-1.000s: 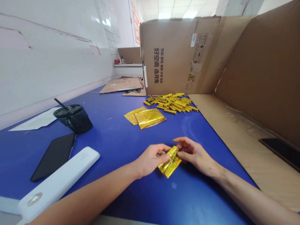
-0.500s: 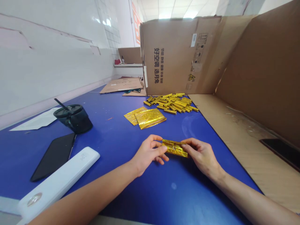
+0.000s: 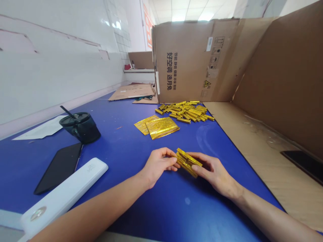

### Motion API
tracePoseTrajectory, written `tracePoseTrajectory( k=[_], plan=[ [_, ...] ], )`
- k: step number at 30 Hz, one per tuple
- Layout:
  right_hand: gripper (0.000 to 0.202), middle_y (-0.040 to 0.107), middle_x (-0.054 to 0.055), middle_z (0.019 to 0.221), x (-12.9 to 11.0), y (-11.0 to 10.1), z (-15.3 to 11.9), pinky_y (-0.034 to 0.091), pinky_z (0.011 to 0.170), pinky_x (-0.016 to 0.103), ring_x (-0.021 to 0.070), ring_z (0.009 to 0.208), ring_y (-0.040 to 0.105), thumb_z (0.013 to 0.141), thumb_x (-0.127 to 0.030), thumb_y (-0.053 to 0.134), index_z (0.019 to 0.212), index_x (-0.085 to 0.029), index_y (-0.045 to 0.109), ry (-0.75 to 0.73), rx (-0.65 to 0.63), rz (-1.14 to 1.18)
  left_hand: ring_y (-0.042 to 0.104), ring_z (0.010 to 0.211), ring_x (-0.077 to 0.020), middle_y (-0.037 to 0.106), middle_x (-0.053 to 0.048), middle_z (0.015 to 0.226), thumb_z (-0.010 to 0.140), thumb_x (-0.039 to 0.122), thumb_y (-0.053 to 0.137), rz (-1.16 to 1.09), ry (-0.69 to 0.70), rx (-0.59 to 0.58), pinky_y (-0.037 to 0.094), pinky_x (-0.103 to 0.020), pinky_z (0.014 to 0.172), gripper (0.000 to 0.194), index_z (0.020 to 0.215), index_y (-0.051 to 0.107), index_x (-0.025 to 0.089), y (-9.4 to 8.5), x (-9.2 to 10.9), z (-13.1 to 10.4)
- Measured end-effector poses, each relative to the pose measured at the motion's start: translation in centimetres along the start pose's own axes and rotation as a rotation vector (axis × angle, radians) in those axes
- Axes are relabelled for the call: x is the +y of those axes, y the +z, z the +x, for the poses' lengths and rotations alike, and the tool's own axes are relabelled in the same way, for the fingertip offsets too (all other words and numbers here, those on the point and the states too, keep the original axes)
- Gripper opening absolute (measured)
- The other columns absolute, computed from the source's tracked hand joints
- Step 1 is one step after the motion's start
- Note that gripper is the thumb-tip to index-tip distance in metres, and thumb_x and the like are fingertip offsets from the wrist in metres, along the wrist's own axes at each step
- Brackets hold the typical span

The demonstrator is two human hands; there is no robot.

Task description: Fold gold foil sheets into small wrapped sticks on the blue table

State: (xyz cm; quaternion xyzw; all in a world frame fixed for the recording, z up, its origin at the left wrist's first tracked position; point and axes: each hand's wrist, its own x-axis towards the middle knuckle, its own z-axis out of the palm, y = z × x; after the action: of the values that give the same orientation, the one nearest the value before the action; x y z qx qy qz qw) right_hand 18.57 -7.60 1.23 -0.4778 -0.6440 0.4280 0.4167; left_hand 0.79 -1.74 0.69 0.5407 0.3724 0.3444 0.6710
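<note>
A partly folded piece of gold foil paper [image 3: 188, 162] is held above the blue table [image 3: 161, 208], its long edges raised. My right hand [image 3: 214, 171] grips its right part between thumb and fingers. The thumb and fingertips of my left hand [image 3: 160, 166] are closed on its left end. Beyond my hands lie flat gold sheets [image 3: 163, 127], overlapping one another. Farther back, a pile of several small gold rolls [image 3: 190, 112] rests near the cardboard.
At the left are a dark lidded cup [image 3: 82, 129], a black phone [image 3: 58, 168], a long white device [image 3: 65, 193] and a white paper [image 3: 40, 128]. A large cardboard box [image 3: 191, 67] stands at the back; a dark flat object [image 3: 302, 164] lies right.
The gold piece has tilted, its right end lower and nearer to me, and its folds stand more open. My right thumb has shifted down and left along it.
</note>
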Motion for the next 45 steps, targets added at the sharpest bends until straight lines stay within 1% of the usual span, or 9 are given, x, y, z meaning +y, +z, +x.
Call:
tracePoseTrajectory(
  k=[3, 7, 11, 17, 22, 27, 34, 38, 45],
  plan=[
    [0.032, 0.061, 0.004, 0.093, 0.1, -0.1, 0.2, 0.042, 0.07, 0.027, 0.0176, 0.082, 0.055, 0.08, -0.037, 0.047, 0.105, -0.018, 0.055, 0.026, -0.043, 0.059, 0.056, 0.051, -0.0106, 0.059, -0.002, 0.056, 0.068, 0.021, 0.059, 0.034, -0.003, -0.009, 0.044, -0.023, 0.052, 0.015, 0.075, 0.05, 0.011, -0.1, 0.0, 0.0],
    [0.031, 0.061, 0.002, 0.074, 0.6, 0.0, 0.6, 0.041, 0.061, 0.025, 0.015, 0.068, 0.054, 0.08, -0.04, 0.044, 0.086, -0.015, 0.059, 0.095, 0.032, -0.032, 0.053, 0.045, -0.0098, 0.055, 0.001, 0.051, 0.067, 0.025, 0.06, 0.062, -0.014, -0.036, 0.041, -0.02, 0.045, 0.017, 0.073, 0.05, 0.012, 0.0, 0.0, 0.1],
    [0.024, 0.058, 0.001, 0.072, 1.1, 0.4, 0.5, 0.04, 0.055, 0.023, 0.013, 0.063, 0.051, 0.077, -0.036, 0.05, 0.089, -0.016, 0.055, 0.061, 0.077, -0.184, 0.052, 0.043, -0.0097, 0.053, 0.002, 0.047, 0.066, 0.026, 0.059, 0.065, -0.027, -0.044, 0.041, -0.021, 0.043, 0.017, 0.071, 0.049, 0.012, 0.2, 0.0, 0.0],
    [0.016, 0.058, 0.0, 0.067, 1.1, 0.6, 0.2, 0.04, 0.052, 0.023, 0.0124, 0.058, 0.05, 0.08, -0.028, 0.045, 0.084, -0.018, 0.056, 0.011, 0.117, -0.408, 0.052, 0.043, -0.0097, 0.055, 0.001, 0.048, 0.066, 0.024, 0.059, 0.051, -0.011, -0.067, 0.042, -0.021, 0.044, 0.017, 0.071, 0.049, 0.012, 0.5, 0.0, 0.0],
    [0.016, 0.06, 0.002, 0.073, 0.8, 0.6, 0.2, 0.041, 0.059, 0.023, 0.0131, 0.063, 0.054, 0.081, -0.023, 0.043, 0.081, -0.019, 0.059, -0.133, 0.151, -0.499, 0.054, 0.044, -0.0104, 0.056, 0.0, 0.05, 0.064, 0.021, 0.059, 0.027, -0.032, -0.063, 0.045, -0.023, 0.046, 0.017, 0.073, 0.047, 0.012, 0.8, 0.1, -0.1],
    [0.018, 0.058, 0.002, 0.068, 0.8, 0.9, -0.1, 0.04, 0.057, 0.023, 0.0124, 0.059, 0.053, 0.083, -0.02, 0.041, 0.082, -0.018, 0.059, -0.26, 0.153, -0.59, 0.056, 0.045, -0.0114, 0.055, 0.001, 0.052, 0.063, 0.023, 0.062, -0.007, -0.034, -0.042, 0.046, -0.023, 0.045, 0.021, 0.072, 0.045, 0.013, 1.0, -0.1, 0.0],
    [0.017, 0.056, 0.002, 0.069, 0.7, 1.1, -0.4, 0.039, 0.057, 0.022, 0.0117, 0.059, 0.051, 0.084, -0.018, 0.04, 0.083, -0.018, 0.057, -0.341, 0.167, -0.619, 0.056, 0.044, -0.0116, 0.054, 0.002, 0.053, 0.063, 0.025, 0.063, -0.022, -0.052, -0.03, 0.045, -0.022, 0.043, 0.024, 0.071, 0.043, 0.014, 1.0, -0.3, 0.0],
    [0.017, 0.054, 0.002, 0.066, 0.7, 1.1, -0.4, 0.038, 0.055, 0.022, 0.0117, 0.057, 0.049, 0.084, -0.017, 0.039, 0.083, -0.018, 0.056, -0.39, 0.141, -0.672, 0.056, 0.044, -0.0119, 0.054, 0.002, 0.054, 0.063, 0.025, 0.062, -0.015, -0.058, -0.03, 0.045, -0.022, 0.042, 0.025, 0.073, 0.042, 0.014, 0.9, -0.4, 0.1],
    [0.018, 0.053, 0.002, 0.065, 0.8, 1.2, -0.4, 0.037, 0.054, 0.022, 0.0112, 0.057, 0.047, 0.085, -0.016, 0.037, 0.08, -0.017, 0.055, -0.457, 0.093, -0.736, 0.054, 0.041, -0.0109, 0.053, 0.002, 0.054, 0.07, 0.025, 0.054, 0.108, -0.045, -0.063, 0.042, -0.02, 0.038, 0.014, 0.071, 0.043, 0.015, 0.9, -0.9, 0.2]
  ],
)
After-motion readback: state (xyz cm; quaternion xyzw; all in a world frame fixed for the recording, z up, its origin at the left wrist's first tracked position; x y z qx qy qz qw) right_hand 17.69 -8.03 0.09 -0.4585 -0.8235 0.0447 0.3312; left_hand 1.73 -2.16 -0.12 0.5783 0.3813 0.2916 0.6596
